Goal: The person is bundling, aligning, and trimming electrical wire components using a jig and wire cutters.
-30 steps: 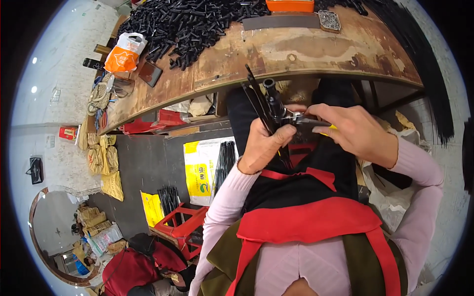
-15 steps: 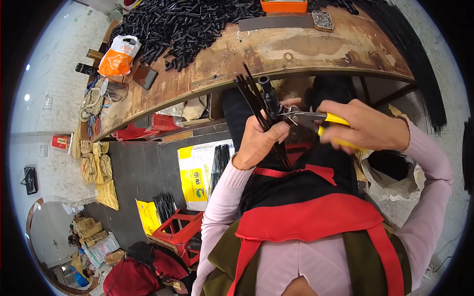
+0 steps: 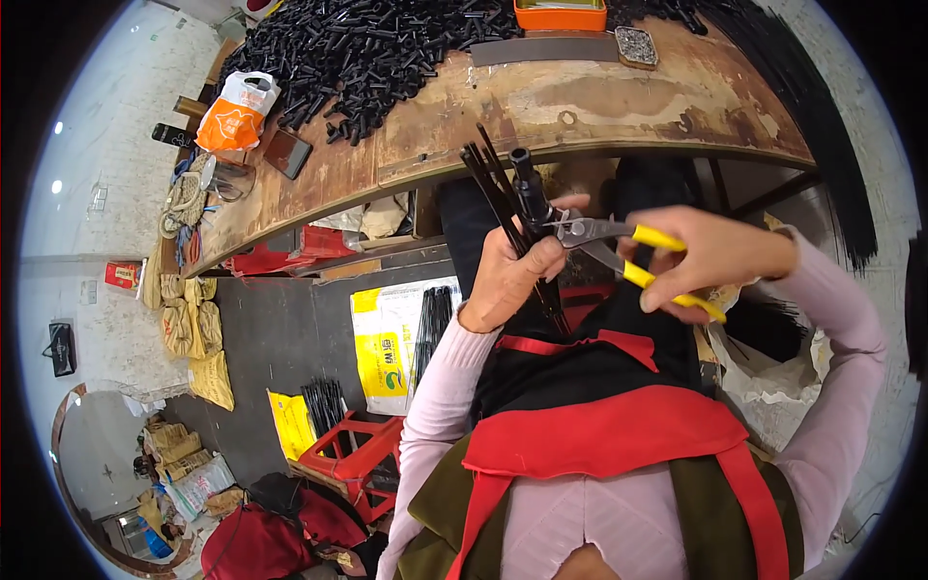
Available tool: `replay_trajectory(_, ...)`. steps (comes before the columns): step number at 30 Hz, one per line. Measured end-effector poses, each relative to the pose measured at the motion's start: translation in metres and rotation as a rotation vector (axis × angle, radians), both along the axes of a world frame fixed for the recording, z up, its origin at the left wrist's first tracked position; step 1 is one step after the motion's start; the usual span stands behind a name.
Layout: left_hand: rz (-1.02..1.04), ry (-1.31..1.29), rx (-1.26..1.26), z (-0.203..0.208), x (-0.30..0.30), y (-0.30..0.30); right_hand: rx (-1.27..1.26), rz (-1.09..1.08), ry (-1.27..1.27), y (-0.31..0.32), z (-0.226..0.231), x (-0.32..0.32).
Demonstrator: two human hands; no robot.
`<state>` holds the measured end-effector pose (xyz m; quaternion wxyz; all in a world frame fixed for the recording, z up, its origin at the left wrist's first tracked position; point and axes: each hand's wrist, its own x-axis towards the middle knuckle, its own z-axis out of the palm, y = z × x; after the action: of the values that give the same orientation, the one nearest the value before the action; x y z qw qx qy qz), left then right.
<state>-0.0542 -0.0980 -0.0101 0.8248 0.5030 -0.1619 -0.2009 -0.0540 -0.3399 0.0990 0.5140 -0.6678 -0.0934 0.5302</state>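
In my left hand (image 3: 514, 280) is a bundle of thin black rods (image 3: 499, 198), tilted up toward the table edge. A black tubular fitting (image 3: 528, 184) with a hollow top stands beside the rods in the same grip. My right hand (image 3: 710, 253) holds yellow-handled pliers (image 3: 604, 236), their handles spread apart. The metal jaws are at the base of the fitting, close to my left fingers. Exactly what the jaws touch is too small to tell.
A worn wooden table (image 3: 619, 106) curves across the far side. On it are a heap of black tubular parts (image 3: 338, 63), an orange tray (image 3: 561, 16), a phone (image 3: 287, 153) and a plastic bag (image 3: 235, 116). At the left stands a red stool (image 3: 358, 449); long black rods (image 3: 822, 106) hang at right.
The pliers' handles have spread wider, and the fingers of my right hand have opened with them. My left hand keeps the rods and fitting in nearly the same place.
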Motion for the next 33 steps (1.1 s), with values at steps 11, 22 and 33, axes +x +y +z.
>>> replay_trajectory(11,0.044,0.001,0.015,-0.003,0.000,0.003,-0.116,-0.093,-0.353,0.010,0.000,0.002)
replay_trajectory(22,0.005,-0.042,0.019,-0.007,0.002,0.003,-0.303,0.034,-1.034,0.004,-0.028,-0.003)
replay_trajectory(33,-0.034,-0.031,-0.032,-0.015,-0.001,0.006,-0.152,-0.017,-0.072,0.013,0.005,0.007)
